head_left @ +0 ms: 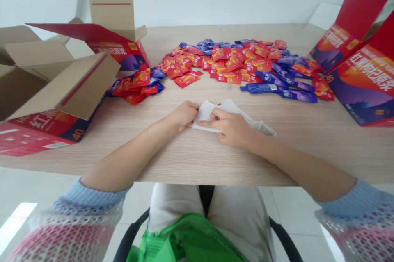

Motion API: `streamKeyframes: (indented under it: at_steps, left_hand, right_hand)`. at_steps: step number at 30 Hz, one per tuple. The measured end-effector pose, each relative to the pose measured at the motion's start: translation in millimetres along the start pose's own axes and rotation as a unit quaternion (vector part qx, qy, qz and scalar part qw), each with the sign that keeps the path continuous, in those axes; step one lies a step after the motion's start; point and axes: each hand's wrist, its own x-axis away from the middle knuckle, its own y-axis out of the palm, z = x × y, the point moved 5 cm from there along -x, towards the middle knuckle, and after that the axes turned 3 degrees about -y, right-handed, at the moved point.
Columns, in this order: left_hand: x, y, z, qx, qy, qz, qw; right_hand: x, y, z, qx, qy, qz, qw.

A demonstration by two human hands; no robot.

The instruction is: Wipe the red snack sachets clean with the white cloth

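Fingers (212, 123) of the right hand (230, 127) lie close together across the top of a white folded sheet (212, 111), while those of the left hand (184, 115) curl narrowly against its left edge. Whether they pinch it is hidden. The sheet, paper or thin cloth, lies flat on the pale wood-grain worktop (160, 147), near the middle. Its long axis runs left to right, with a pointed corner aimed right and slightly near. The right hand covers its centre, so its folds are hard to make out.

Farther off lies a wide spread of red sachets (234, 63), with blue sachets (278, 92) at its right and a smaller mixed heap (135, 89) at its left. An open cardboard carton (64, 77) with red printed panels stands at the left edge, and red-and-purple cartons (361, 85) stand at the right, cut off by the frame. A green bag (187, 239) lies on the lap below.
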Motion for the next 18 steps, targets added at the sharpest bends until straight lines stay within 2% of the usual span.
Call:
streamKeyframes:
  at_steps: [4, 11, 18]
  left_hand:
    - [-5.3, 5.2, 3.1, 0.022, -0.044, -0.025, 0.998]
    - [-2.4, 9.6, 3.0, 0.059, -0.022, -0.012, 0.998]
    - [-1.9, 12.2, 4.7, 0.044, -0.019, 0.044, 0.998]
  right_hand:
    - [-5.8, -8.0, 19.3, 0.009, 0.069, 0.004, 0.998]
    - [-6.1, -18.1, 50.2, 0.08, 0.135, -0.012, 0.988]
    - [-5.5, -19.5, 75.1, 0.156, 0.214, -0.023, 0.964]
